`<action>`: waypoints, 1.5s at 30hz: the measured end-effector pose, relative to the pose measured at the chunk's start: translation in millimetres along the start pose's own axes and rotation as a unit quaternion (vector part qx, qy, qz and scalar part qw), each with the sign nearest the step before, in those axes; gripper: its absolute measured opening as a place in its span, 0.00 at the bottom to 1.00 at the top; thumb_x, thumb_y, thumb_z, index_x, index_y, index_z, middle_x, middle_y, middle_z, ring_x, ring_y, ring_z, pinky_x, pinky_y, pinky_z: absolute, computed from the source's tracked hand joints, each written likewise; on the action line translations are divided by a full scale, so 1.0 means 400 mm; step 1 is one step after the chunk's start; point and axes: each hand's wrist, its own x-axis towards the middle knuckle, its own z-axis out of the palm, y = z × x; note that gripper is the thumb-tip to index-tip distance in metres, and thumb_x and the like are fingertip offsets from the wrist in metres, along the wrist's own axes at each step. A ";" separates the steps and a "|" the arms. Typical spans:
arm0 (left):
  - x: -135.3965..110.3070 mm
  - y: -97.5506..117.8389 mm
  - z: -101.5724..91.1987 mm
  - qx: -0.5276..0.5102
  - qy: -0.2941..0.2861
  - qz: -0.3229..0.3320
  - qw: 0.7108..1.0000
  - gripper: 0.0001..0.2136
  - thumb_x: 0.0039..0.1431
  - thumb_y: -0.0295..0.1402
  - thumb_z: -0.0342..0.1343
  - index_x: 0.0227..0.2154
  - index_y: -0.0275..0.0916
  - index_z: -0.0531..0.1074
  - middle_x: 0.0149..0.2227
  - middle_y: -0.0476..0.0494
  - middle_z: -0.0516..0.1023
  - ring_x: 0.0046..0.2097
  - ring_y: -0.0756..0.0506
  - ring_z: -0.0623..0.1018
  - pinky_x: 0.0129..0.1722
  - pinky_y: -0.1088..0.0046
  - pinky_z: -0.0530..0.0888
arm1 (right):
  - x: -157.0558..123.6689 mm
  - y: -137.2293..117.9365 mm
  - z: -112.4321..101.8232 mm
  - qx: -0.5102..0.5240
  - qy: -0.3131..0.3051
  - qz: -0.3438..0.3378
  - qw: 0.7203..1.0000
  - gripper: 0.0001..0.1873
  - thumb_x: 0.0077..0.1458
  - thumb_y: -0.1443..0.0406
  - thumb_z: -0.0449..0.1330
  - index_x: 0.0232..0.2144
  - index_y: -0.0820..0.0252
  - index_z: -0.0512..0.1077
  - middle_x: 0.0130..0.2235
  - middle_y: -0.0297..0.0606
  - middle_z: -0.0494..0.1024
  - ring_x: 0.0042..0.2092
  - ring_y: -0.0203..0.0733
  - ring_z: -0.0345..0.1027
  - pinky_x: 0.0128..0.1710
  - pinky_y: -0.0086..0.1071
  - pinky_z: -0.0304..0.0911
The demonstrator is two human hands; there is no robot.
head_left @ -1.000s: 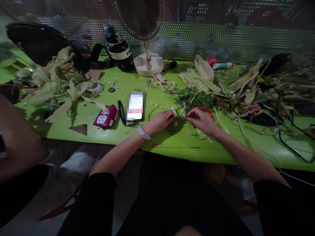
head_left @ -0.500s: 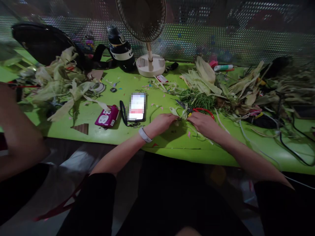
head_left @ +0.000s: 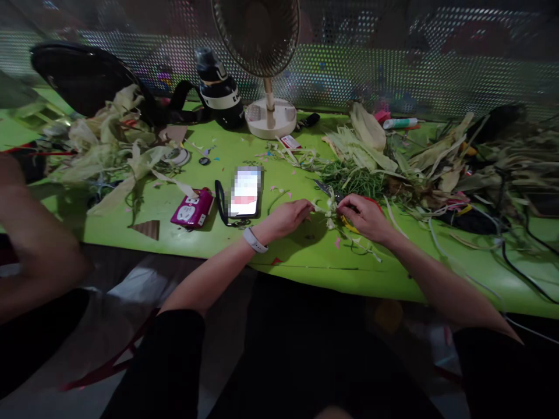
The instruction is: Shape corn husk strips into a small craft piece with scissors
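Observation:
Above the green table (head_left: 305,250), a knotted piece of pale corn husk (head_left: 331,210) stretches between my two hands. My left hand (head_left: 290,219), with a light band at the wrist, is closed with its fingertips pinching the left end of the husk. My right hand (head_left: 364,216) is closed too, its thumb and fingertips gripping the husk at the right. Partly under my right hand lie pruning shears (head_left: 325,189) with dark blades and red and yellow handles. Thin husk scraps (head_left: 369,251) lie just below the right hand.
A lit phone (head_left: 245,192) and a magenta pack (head_left: 192,208) lie left of my hands. Behind stand a fan (head_left: 271,119) and a black bottle (head_left: 220,96). Heaps of corn husks (head_left: 367,131) and cables (head_left: 441,244) spread to the right. Another person's arm (head_left: 39,233) rests at far left.
My hands have moved slightly apart, so more of the pale husk shows between them. My right hand has turned and now covers more of the shears' handles. The view has shifted slightly.

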 end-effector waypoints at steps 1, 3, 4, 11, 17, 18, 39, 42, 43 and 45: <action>-0.002 0.001 -0.004 -0.022 0.020 -0.007 1.000 0.14 0.70 0.35 0.40 0.40 0.35 0.70 0.35 0.41 0.77 0.34 0.47 0.75 0.37 0.71 0.69 | 0.000 -0.001 0.002 0.009 -0.002 0.004 1.000 0.07 0.60 0.62 0.54 0.32 0.57 0.69 0.31 0.37 0.75 0.33 0.40 0.67 0.34 0.33 0.61; -0.006 0.005 -0.009 -0.045 0.048 -0.013 0.998 0.17 0.70 0.38 0.38 0.37 0.36 0.69 0.34 0.42 0.75 0.35 0.47 0.74 0.38 0.70 0.69 | 0.000 -0.003 0.006 0.026 -0.006 0.006 1.000 0.07 0.60 0.62 0.54 0.32 0.57 0.69 0.31 0.37 0.75 0.33 0.40 0.66 0.34 0.33 0.61; -0.007 0.008 -0.009 -0.049 0.048 -0.010 0.998 0.18 0.70 0.40 0.37 0.35 0.36 0.69 0.34 0.41 0.75 0.36 0.47 0.73 0.39 0.69 0.69 | 0.000 -0.004 0.008 0.032 -0.007 0.006 0.999 0.07 0.60 0.61 0.54 0.32 0.58 0.69 0.31 0.37 0.75 0.33 0.40 0.66 0.34 0.33 0.61; 0.007 0.037 0.029 -0.124 -0.031 0.047 0.991 0.18 0.68 0.43 0.41 0.31 0.37 0.68 0.31 0.44 0.71 0.34 0.48 0.71 0.38 0.70 0.68 | -0.002 -0.004 0.021 0.056 0.009 0.001 0.998 0.07 0.60 0.61 0.54 0.33 0.58 0.69 0.32 0.37 0.75 0.32 0.39 0.66 0.33 0.32 0.61; 0.003 0.026 0.026 -0.314 -0.016 0.008 0.949 0.19 0.66 0.46 0.44 0.26 0.38 0.66 0.24 0.50 0.65 0.28 0.52 0.65 0.32 0.74 0.65 | -0.009 0.005 0.009 0.044 0.013 0.007 0.999 0.08 0.60 0.60 0.54 0.32 0.57 0.69 0.31 0.37 0.76 0.33 0.40 0.67 0.34 0.33 0.61; 0.001 0.023 0.021 -0.339 -0.025 0.000 0.940 0.20 0.66 0.47 0.44 0.26 0.37 0.66 0.24 0.50 0.65 0.28 0.52 0.65 0.31 0.74 0.64 | -0.010 0.007 0.006 0.038 0.014 0.007 0.999 0.08 0.60 0.60 0.54 0.32 0.57 0.68 0.30 0.37 0.75 0.32 0.40 0.67 0.34 0.33 0.61; -0.010 0.054 -0.025 -0.285 0.087 0.035 0.954 0.23 0.65 0.50 0.47 0.22 0.38 0.68 0.26 0.47 0.67 0.33 0.50 0.69 0.39 0.69 0.70 | -0.001 -0.061 -0.017 0.387 -0.091 0.090 0.913 0.21 0.52 0.48 0.63 0.28 0.57 0.65 0.47 0.43 0.74 0.26 0.30 0.60 0.23 0.29 0.59; -0.011 0.070 -0.052 -0.240 0.140 0.044 0.960 0.21 0.64 0.47 0.50 0.22 0.37 0.70 0.35 0.42 0.71 0.41 0.47 0.72 0.46 0.66 0.70 | 0.018 -0.078 -0.016 0.431 -0.088 0.117 0.890 0.24 0.47 0.46 0.65 0.28 0.56 0.61 0.43 0.42 0.76 0.22 0.28 0.54 0.18 0.28 0.50; -0.011 0.075 -0.061 -0.245 0.149 0.044 0.957 0.21 0.63 0.47 0.52 0.21 0.37 0.70 0.38 0.41 0.71 0.43 0.47 0.72 0.47 0.65 0.71 | 0.024 -0.084 -0.015 0.436 -0.081 0.123 0.888 0.24 0.47 0.46 0.65 0.28 0.55 0.59 0.41 0.40 0.76 0.20 0.27 0.50 0.17 0.27 0.47; -0.009 0.086 -0.076 -0.303 0.139 0.037 0.942 0.21 0.61 0.48 0.54 0.21 0.37 0.70 0.41 0.40 0.71 0.44 0.47 0.72 0.46 0.66 0.72 | 0.034 -0.097 -0.013 0.444 -0.070 0.131 0.884 0.25 0.46 0.45 0.64 0.28 0.54 0.58 0.36 0.35 0.74 0.18 0.25 0.43 0.15 0.26 0.42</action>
